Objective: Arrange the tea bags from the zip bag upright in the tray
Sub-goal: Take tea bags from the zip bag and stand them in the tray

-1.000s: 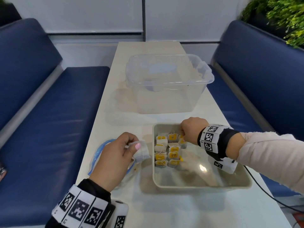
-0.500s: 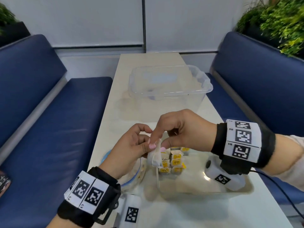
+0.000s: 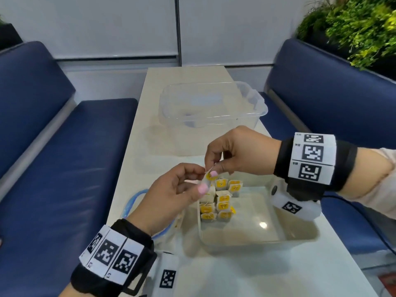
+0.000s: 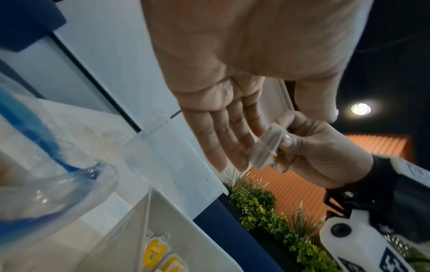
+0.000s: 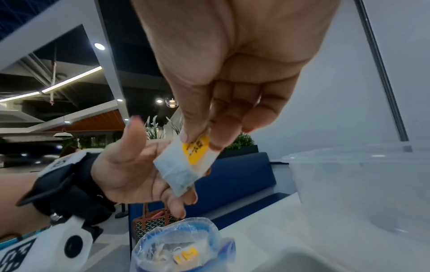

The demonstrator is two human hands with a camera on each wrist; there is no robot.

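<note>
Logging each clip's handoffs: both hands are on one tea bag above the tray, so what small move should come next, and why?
Probably the left hand lets go. The right hand already pinches the tea bag by its yellow tag, and can stand it beside the rows in the tray.

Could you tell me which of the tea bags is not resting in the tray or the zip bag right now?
The tea bag pinched in the air between the left hand and right hand; the other tea bags stand in the tray.
</note>
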